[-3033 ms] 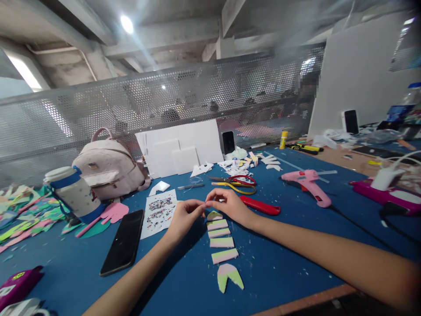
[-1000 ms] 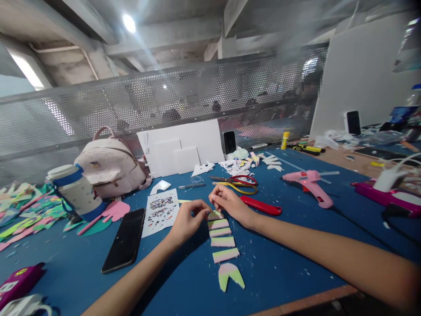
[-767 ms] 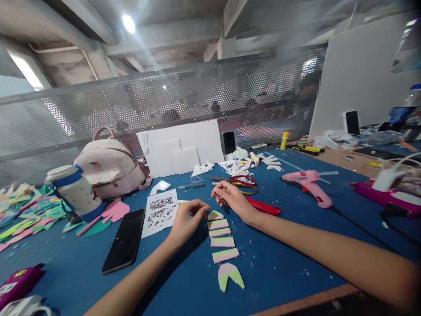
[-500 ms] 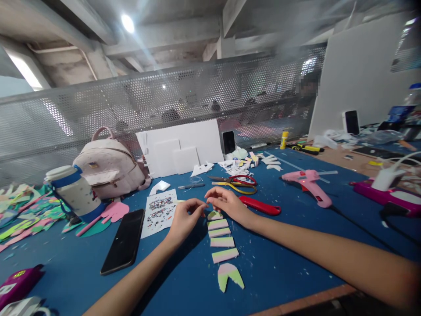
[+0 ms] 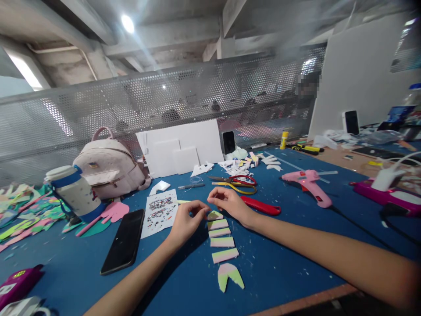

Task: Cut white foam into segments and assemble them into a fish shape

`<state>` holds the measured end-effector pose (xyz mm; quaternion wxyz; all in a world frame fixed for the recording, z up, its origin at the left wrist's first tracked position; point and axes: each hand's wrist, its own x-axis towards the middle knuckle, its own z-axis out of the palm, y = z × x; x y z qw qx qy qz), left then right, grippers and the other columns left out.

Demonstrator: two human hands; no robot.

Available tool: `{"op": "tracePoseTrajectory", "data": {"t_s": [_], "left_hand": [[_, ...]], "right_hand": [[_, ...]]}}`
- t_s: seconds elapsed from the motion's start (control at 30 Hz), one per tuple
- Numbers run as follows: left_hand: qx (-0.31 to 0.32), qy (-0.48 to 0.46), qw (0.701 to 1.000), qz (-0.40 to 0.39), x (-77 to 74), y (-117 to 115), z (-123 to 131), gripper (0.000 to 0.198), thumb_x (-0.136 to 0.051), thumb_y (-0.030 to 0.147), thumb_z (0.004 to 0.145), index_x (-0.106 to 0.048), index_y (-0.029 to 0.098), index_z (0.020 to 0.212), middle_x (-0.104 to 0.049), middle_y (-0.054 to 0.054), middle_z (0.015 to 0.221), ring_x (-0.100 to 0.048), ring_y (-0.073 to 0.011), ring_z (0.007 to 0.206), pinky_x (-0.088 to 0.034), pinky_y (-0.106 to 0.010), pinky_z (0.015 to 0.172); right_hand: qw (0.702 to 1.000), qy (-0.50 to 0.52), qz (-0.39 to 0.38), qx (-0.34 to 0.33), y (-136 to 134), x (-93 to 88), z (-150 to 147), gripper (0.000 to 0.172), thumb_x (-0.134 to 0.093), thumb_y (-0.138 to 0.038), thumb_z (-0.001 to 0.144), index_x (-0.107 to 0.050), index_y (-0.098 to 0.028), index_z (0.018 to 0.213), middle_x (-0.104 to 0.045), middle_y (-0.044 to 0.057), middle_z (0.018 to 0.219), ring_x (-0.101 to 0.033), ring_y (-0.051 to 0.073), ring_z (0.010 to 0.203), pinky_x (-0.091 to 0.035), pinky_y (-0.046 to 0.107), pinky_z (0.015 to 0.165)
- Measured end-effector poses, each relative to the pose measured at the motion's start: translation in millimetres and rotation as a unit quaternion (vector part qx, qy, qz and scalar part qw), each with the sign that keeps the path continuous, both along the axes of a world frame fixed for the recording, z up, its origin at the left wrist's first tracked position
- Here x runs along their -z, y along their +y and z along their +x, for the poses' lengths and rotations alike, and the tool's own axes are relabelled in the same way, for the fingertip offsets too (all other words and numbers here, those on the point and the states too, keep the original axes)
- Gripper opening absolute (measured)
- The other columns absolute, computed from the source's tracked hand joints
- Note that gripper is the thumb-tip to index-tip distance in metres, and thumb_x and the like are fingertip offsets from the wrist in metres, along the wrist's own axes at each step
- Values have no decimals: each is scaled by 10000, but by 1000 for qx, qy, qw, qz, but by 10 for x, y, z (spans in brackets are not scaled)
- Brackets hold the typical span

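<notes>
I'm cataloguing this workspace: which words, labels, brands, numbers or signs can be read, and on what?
None can be read.
Purple device, lower left: yellow-green mark, too blurred.
Backpack: small plate, too small.
Yellow tube: too small.
Blue-capped bottle: too blurred.

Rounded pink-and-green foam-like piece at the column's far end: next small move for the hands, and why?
Probably steady the rounded pink-and-green foam-like piece with the left hand: its fingertips are right by the piece's left edge, contact unclear, and the piece heads a column of narrow pink-and-green foam-like strips.
</notes>
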<state>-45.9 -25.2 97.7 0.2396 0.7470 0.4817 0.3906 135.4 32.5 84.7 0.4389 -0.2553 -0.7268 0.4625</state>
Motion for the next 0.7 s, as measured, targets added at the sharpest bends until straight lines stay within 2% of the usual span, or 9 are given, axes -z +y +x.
{"op": "tracePoseTrajectory", "data": {"t_s": [0.4, 0.57, 0.63, 0.7], "left_hand": [[23, 6, 999, 28, -66, -75, 34, 326, -576, 421, 974, -641, 146, 810, -627, 15, 719, -607, -126, 668, -526, -299, 703], [29, -15, 999, 30, -44, -50, 13, 315, -582, 414, 971, -648, 147, 819, -631, 14, 725, -606, -128, 670, -524, -305, 712], [26, -40, 998, 39, -37, -28, -13, 296, -588, 407, 967, -658, 147, 845, -651, -6, 797, -623, -143, 742, -526, -325, 756], [34, -72, 996, 50, -37, -9, -35, 281, -601, 406, 957, -669, 150, 862, -673, -46, 965, -633, -180, 929, -513, -379, 872]], "right_hand": [[999, -38, 23, 23, 79, 62, 25, 220, -606, -343, 990, -610, -124, 978, -590, -10, 796, -556, 87, 608, -498, 208, 551], [995, -71, 65, 40, 150, 97, 45, 236, -584, -350, 1004, -617, -120, 1044, -628, 24, 899, -615, 118, 705, -548, 257, 631], [990, -88, 95, 51, 180, 101, 56, 230, -595, -343, 997, -623, -122, 1057, -638, 41, 960, -633, 140, 780, -562, 293, 695], [984, -105, 126, 61, 191, 103, 64, 226, -601, -338, 993, -627, -126, 1069, -640, 53, 1011, -639, 158, 843, -565, 324, 749]]}}
